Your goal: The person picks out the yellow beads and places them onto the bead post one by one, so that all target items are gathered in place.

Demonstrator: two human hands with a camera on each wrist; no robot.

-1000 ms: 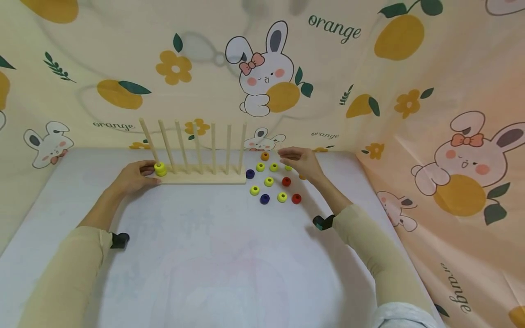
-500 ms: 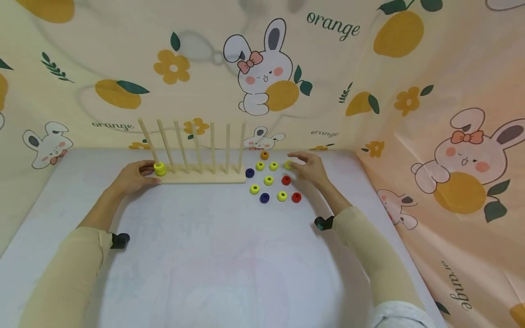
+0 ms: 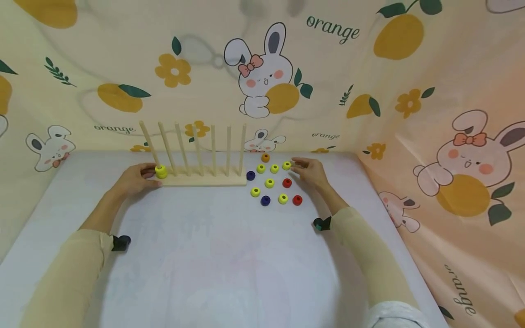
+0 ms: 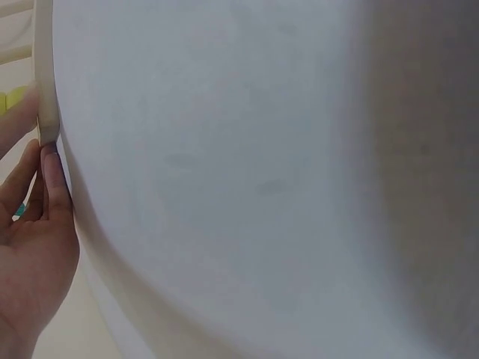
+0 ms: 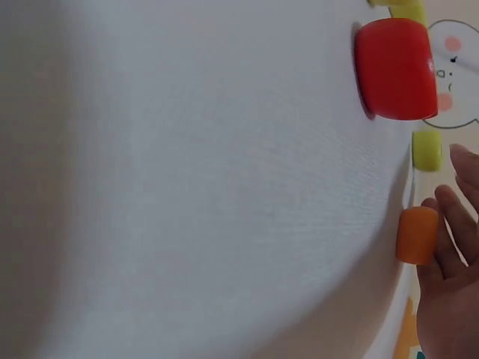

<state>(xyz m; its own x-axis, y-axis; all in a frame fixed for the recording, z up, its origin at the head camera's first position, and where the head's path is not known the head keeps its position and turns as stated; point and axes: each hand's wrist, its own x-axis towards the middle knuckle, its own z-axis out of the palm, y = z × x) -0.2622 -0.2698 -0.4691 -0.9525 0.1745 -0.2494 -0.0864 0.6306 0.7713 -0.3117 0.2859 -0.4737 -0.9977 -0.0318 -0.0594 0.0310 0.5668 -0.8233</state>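
At the left end of a wooden peg rack (image 3: pixel 205 181), my left hand (image 3: pixel 133 181) grips the base between thumb and fingers, and the left wrist view shows those fingers (image 4: pixel 56 176) against the base's end. Two yellow beads (image 3: pixel 161 171) are stacked on the leftmost peg. My right hand (image 3: pixel 312 174) is beside a yellow bead (image 3: pixel 286 166) at the back of the loose beads, its fingers loosely bent and holding nothing. In the right wrist view an orange bead (image 5: pixel 417 235) stands in front of the fingers; the hand hides it from the head view.
Several loose beads lie right of the rack: yellow beads (image 3: pixel 269 183), red beads (image 3: pixel 297 200), dark blue beads (image 3: pixel 265 200) and an orange bead (image 3: pixel 265 157). A printed cloth (image 3: pixel 197 91) hangs behind the white table (image 3: pixel 197 264) and along its right side.
My right hand has come down and to the right, to the side of the back yellow bead, which it partly covered half a second ago. The left hand stays on the rack.
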